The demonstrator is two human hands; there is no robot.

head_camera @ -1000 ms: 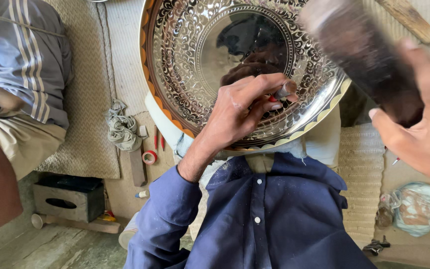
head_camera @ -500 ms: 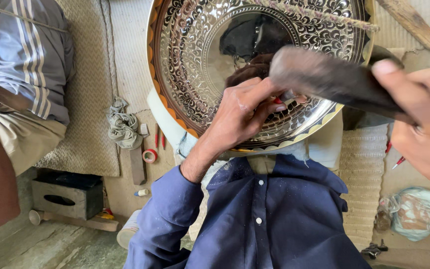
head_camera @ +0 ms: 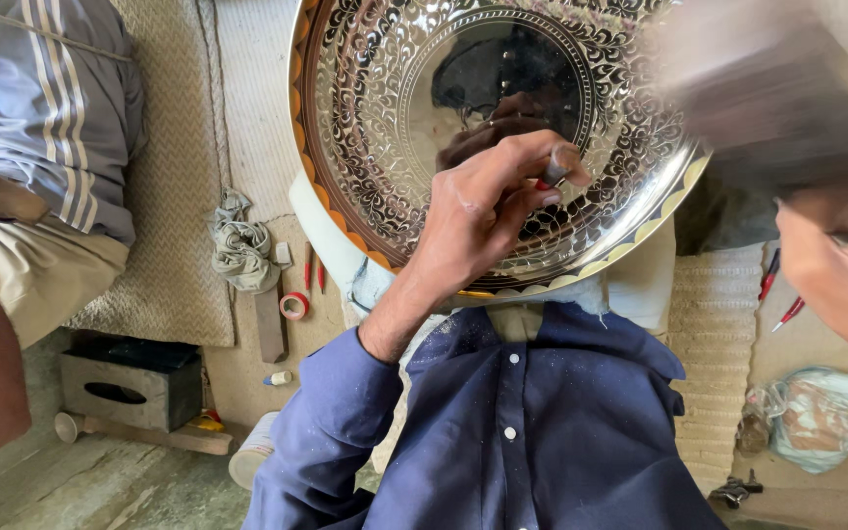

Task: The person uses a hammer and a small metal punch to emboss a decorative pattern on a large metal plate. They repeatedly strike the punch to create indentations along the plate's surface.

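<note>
My left hand (head_camera: 483,211) is pinching a small punch (head_camera: 558,165) between thumb and fingers, tip resting on the engraved tray (head_camera: 365,128) that's leaning on my lap against a pale cushion (head_camera: 331,236). My right hand (head_camera: 841,280) is gripping a dark mallet (head_camera: 758,93), blurred; its fingers look closed round the handle, but I can't tell exactly. Risk: the mallet missing the punch and hitting my thumb, or the punch skidding on polished metal and scarring the pattern. I'm sitting on the floor with woven mats (head_camera: 164,147); rag (head_camera: 242,245), tape roll (head_camera: 293,305), red pens (head_camera: 775,294), dark box (head_camera: 130,378) are lying around. Another person's striped sleeve (head_camera: 61,108) is showing at left
</note>
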